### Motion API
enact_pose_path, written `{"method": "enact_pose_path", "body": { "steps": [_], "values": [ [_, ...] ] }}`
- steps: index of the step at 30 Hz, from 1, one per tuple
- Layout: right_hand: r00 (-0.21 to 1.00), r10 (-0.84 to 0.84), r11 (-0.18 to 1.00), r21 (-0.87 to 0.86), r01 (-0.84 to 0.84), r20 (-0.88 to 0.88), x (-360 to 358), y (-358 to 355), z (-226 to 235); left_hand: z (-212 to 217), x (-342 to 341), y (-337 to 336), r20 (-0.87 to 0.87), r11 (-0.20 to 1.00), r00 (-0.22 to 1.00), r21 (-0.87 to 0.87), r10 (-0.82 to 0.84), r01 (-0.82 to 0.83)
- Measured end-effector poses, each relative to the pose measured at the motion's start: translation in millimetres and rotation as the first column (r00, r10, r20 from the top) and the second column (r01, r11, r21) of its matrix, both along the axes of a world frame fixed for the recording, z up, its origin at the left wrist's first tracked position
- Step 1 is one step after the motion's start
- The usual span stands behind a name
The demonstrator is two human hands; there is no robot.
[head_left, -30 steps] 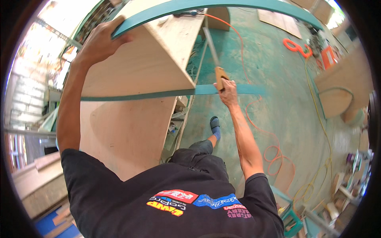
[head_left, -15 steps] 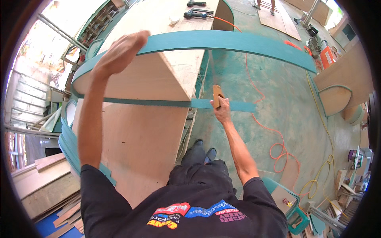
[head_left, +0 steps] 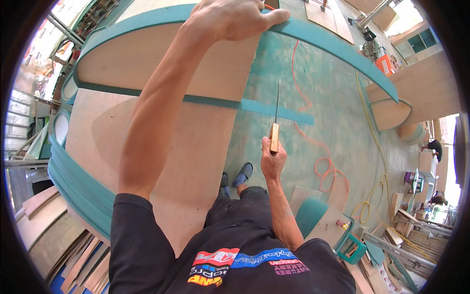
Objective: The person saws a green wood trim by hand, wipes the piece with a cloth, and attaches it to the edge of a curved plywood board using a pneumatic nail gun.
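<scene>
In a workshop, a person's right hand [head_left: 273, 156] closes round the wooden handle of a handsaw [head_left: 274, 135], its blade pointing forward, seemingly to keep it clear of the body. The left hand [head_left: 232, 20] stretches over the curved teal strip [head_left: 342, 49], apparently to steady it; whether its fingers grip cannot be told. That strip and a nearer teal length [head_left: 295, 117] run past the right edge of the plywood panel [head_left: 203, 147], presumably leaving their ends free.

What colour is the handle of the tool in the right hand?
The handle is light, wood-toned brown, seen best in the head view.
</scene>
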State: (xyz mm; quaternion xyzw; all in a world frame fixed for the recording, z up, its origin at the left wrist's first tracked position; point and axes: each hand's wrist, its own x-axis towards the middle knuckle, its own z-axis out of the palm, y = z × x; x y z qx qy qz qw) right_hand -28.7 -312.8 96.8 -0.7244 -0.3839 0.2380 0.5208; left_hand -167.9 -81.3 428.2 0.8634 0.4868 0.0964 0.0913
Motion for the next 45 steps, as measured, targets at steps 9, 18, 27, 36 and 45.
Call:
{"method": "enact_pose_path", "body": {
  "steps": [9,18,27,36,45],
  "values": [
    [0.990,0.121,0.989,-0.072,-0.127,-0.078,-7,-48,27,-10,-18,19,0.044,0.996,0.995,0.019,-0.084,0.083],
    [0.974,0.135,0.984,-0.094,-0.154,-0.180,15,-52,57,-31,-10,31,-0.017,0.993,0.999,0.112,0.036,-0.034],
    [0.996,0.040,0.999,-0.030,-0.043,-0.084,-45,5,48,-17,-11,31,-0.040,1.000,0.999,-0.008,-0.013,0.013],
    [0.990,-0.053,0.998,-0.049,0.047,-0.130,-87,29,-1,-39,-12,37,0.014,0.881,0.954,0.387,-0.300,0.272],
    [0.979,-0.193,0.959,-0.226,0.174,-0.067,-104,29,10,-16,-1,24,-0.042,0.864,0.886,0.201,-0.463,0.461]
  ]
}}
